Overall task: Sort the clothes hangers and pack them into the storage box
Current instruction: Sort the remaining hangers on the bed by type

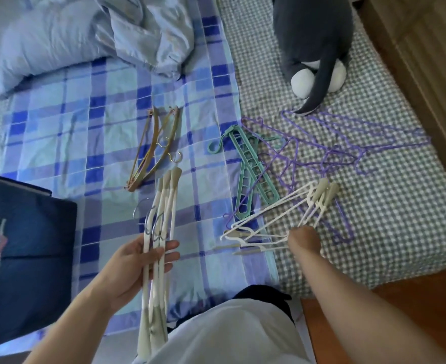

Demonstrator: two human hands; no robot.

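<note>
Bare forearms, white top (232,334), dark garment beneath.

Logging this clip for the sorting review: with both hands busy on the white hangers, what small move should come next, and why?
Probably lift the loose white hangers that the right hand grips on the bed and bring them to the white bundle held in the left hand. They match, while the wooden, green and purple hangers lie apart.

A rumpled pale blue duvet (90,32) lies on the plaid sheet (106,132); a grey-and-white plush toy (313,48) sits on the checked blanket (389,206), near the wooden frame (431,74).
</note>
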